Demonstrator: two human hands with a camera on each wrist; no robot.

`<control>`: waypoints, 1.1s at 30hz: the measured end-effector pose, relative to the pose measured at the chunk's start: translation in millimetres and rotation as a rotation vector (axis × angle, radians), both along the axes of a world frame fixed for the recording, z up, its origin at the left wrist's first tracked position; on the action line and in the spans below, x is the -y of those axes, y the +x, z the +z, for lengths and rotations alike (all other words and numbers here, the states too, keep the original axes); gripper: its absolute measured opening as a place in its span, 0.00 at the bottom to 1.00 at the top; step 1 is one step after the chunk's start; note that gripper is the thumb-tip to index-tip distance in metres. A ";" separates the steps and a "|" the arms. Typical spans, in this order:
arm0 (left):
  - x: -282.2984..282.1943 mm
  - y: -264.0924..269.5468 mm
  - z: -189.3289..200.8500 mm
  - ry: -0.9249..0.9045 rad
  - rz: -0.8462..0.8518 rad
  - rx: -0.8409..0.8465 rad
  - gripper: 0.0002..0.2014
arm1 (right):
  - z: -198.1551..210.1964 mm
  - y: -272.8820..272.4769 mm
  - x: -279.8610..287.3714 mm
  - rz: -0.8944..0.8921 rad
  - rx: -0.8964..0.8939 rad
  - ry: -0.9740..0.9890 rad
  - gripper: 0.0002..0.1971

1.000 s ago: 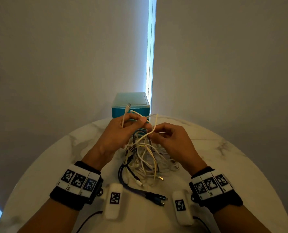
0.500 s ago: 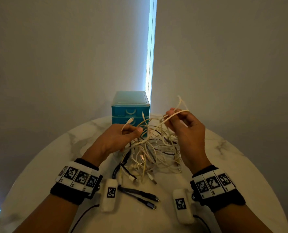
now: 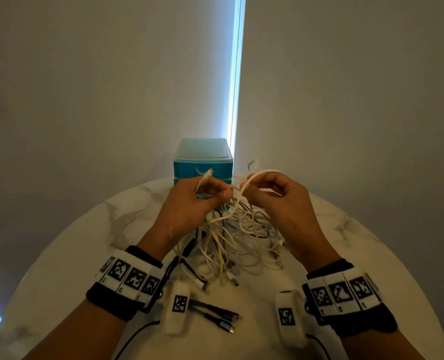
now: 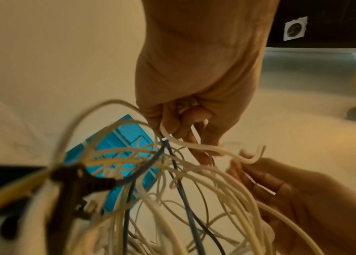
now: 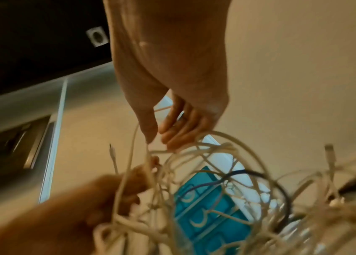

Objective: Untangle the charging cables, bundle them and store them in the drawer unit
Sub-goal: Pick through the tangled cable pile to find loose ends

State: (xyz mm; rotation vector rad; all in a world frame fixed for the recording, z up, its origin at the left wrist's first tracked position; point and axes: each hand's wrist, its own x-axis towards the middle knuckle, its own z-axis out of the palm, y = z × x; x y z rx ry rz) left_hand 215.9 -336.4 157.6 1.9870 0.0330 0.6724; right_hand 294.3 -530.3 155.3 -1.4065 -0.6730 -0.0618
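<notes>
A tangle of mostly white charging cables [image 3: 241, 237] hangs between my hands above the marble table [image 3: 85, 242]. My left hand [image 3: 213, 190] grips a white cable whose plug [image 3: 208, 174] sticks up past the fingers. My right hand [image 3: 248, 189] pinches a thick white cable loop [image 3: 259, 174] and holds it just right of the left hand. The teal drawer unit [image 3: 202, 162] stands behind the hands, its drawers closed. In the left wrist view my left fingers [image 4: 172, 124] curl round the white cable [image 4: 194, 145]. The right wrist view shows my right fingertips [image 5: 172, 136] at the tangle [image 5: 205, 172].
Two dark cable ends with metal plugs [image 3: 220, 317] lie on the table near its front edge, between my wrists. A wall and a bright window strip [image 3: 235, 87] stand right behind the drawer unit. The table's rim curves away at left and right.
My right hand pulled a white cable up and to the right out of the tangle, then came back a little toward the left. My left hand rose, lifting the tangle.
</notes>
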 end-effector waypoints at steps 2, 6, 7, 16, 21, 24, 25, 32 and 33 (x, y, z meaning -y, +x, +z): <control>-1.0 0.1 -0.4 -0.061 0.009 0.014 0.06 | -6.6 2.4 -1.8 -0.065 0.068 -0.194 0.16; -1.1 1.4 -1.5 -0.070 -0.003 0.012 0.06 | -13.9 4.0 -4.5 -0.011 -0.010 -0.374 0.14; -1.2 1.7 -1.7 -0.070 -0.003 0.015 0.06 | -14.2 6.0 -5.1 -0.056 0.017 -0.388 0.11; -6.0 5.0 -3.4 -0.263 0.090 0.106 0.08 | -5.8 -0.4 -0.8 -0.072 0.013 -0.236 0.06; -20.4 9.7 -4.3 -0.290 0.264 0.197 0.06 | -2.4 3.6 5.9 -0.070 0.070 -0.320 0.07; -29.0 12.3 -5.0 -0.352 0.366 0.239 0.07 | -4.4 6.8 6.8 -0.076 0.119 -0.394 0.08; -31.4 12.2 -3.8 -0.389 0.393 0.249 0.06 | -4.7 8.2 7.7 -0.111 0.147 -0.409 0.08; -25.6 3.6 0.5 -0.272 0.323 0.391 0.06 | -7.7 19.1 15.7 -0.228 0.172 -0.452 0.12; -20.8 0.7 1.9 -0.221 0.279 0.407 0.06 | -6.9 19.1 15.8 -0.230 0.205 -0.464 0.19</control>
